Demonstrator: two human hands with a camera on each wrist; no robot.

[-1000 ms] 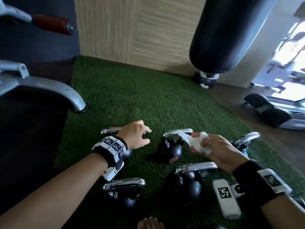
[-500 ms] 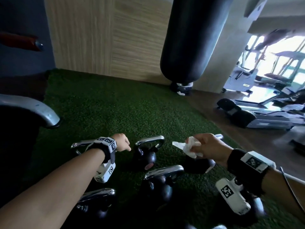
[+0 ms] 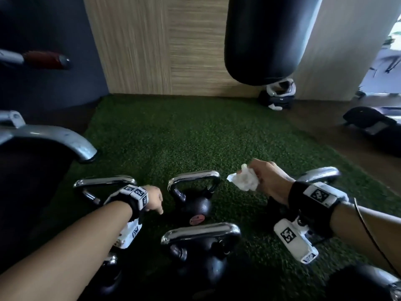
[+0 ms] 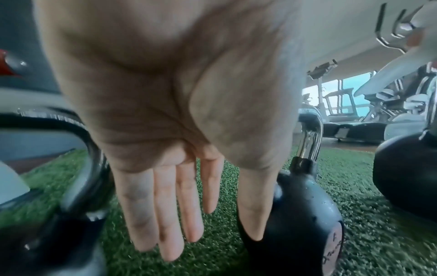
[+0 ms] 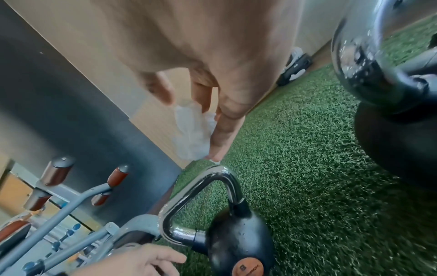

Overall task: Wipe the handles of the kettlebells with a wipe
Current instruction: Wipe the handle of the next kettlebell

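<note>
Several black kettlebells with chrome handles stand on green turf (image 3: 173, 137). The middle kettlebell (image 3: 197, 206) has its handle (image 3: 194, 177) free. My right hand (image 3: 263, 179) hovers just right of that handle and pinches a crumpled white wipe (image 3: 245, 181). In the right wrist view the wipe (image 5: 194, 134) hangs just above the handle (image 5: 212, 179) without clearly touching it. My left hand (image 3: 155, 199) hangs empty between the left kettlebell's handle (image 3: 104, 181) and the middle one. Its fingers (image 4: 165, 214) point straight down beside the kettlebell's body (image 4: 295, 224).
Another kettlebell (image 3: 201, 233) stands nearer me and one (image 3: 321, 173) lies behind my right wrist. A grey machine leg (image 3: 65, 137) curves onto the turf at left. A black punching bag (image 3: 267, 40) hangs at the back, with treadmills (image 3: 373, 124) on the right.
My right hand has drawn the wipe off the middle kettlebell's handle and to the right. My left hand has dropped, its fingers uncurled, beside that kettlebell. The head view has swung.
</note>
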